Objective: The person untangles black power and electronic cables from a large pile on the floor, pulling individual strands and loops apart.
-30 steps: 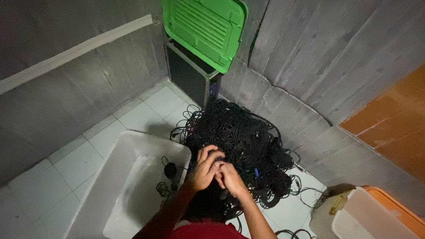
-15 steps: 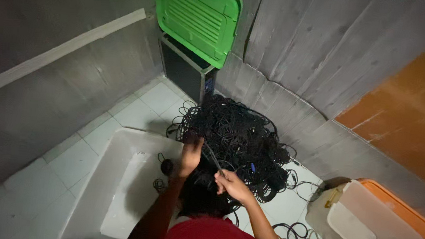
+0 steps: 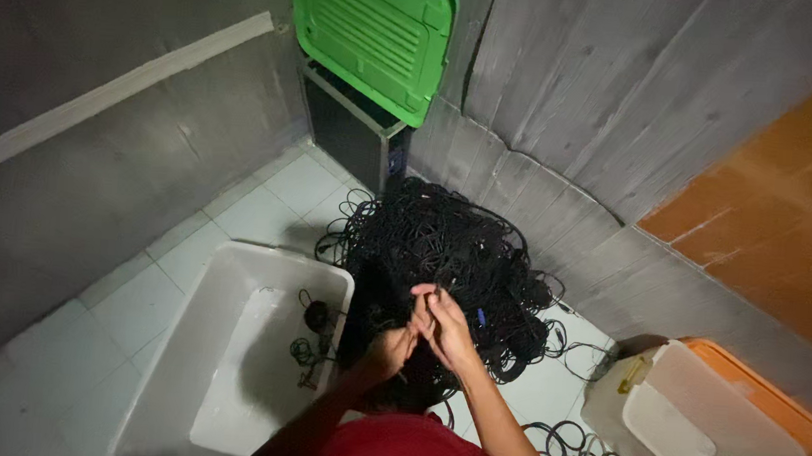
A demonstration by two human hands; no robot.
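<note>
We are observing both hands working close together over a large tangled pile of black cables on the tiled floor, approx. in the corner by the grey wall. Right hand is pinching a thin black cable strand between fingertips, raised just above the pile. Left hand is sitting just beside it, fingers curled; we cannot tell its grip. A white tub w/ a few small cable coils is lying left of the pile; a green lid is leaning against the wall behind; a second white bin is sitting at right.
</note>
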